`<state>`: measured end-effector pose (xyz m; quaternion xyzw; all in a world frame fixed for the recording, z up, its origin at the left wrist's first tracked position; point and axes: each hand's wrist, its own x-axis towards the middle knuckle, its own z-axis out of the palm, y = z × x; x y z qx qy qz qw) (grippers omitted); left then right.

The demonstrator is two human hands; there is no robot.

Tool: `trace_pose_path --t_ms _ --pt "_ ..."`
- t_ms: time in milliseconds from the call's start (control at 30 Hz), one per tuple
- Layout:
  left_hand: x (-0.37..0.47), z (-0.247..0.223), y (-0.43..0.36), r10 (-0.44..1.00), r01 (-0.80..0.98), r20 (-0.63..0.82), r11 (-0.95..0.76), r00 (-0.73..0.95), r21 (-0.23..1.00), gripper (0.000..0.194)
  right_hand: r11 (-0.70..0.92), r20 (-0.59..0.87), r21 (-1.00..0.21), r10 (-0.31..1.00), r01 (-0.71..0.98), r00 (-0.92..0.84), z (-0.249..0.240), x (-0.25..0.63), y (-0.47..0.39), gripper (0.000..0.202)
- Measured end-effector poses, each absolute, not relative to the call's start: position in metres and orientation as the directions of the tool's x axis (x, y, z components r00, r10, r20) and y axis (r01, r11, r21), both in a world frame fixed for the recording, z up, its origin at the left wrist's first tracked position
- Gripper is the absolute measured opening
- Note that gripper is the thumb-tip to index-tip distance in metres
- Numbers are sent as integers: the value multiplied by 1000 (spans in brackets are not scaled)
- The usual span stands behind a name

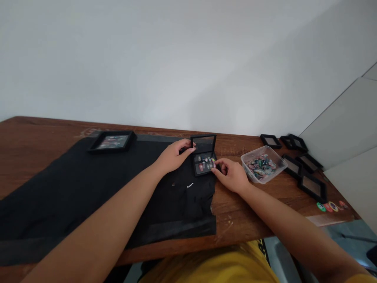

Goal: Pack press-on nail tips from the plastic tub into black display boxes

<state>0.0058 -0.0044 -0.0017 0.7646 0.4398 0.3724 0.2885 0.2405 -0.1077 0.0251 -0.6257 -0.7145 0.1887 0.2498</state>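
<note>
A small black display box (194, 169) stands with its clear-windowed lid (204, 144) raised, near the right end of a black cloth. Several small colourful pieces (203, 163) lie inside it. My left hand (176, 155) grips the lid's left edge, with fingers behind it and the thumb low in front. My right hand (231, 173) is at the box's right side, thumb and forefinger pinched around a small pinkish piece (214, 165) over the edge; its exact kind is too small to tell. A thin white piece (190, 185) and a tiny dark bit (173, 184) lie on the cloth.
A clear plastic tub (278, 167) of many colourful pieces stands right of my right hand. Several black frames (312, 186) lie beyond it. Another filled frame (113, 141) sits at left on the black cloth (97, 181). Round stickers (333, 206) mark the wooden table (232, 220). A wall rises behind.
</note>
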Motion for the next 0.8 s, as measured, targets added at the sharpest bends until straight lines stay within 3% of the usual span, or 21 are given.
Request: trace_pose_path --t_ms 800 --pt "2 -4 -4 888 435 311 -441 339 785 31 160 99 -627 987 762 -126 22 247 -103 29"
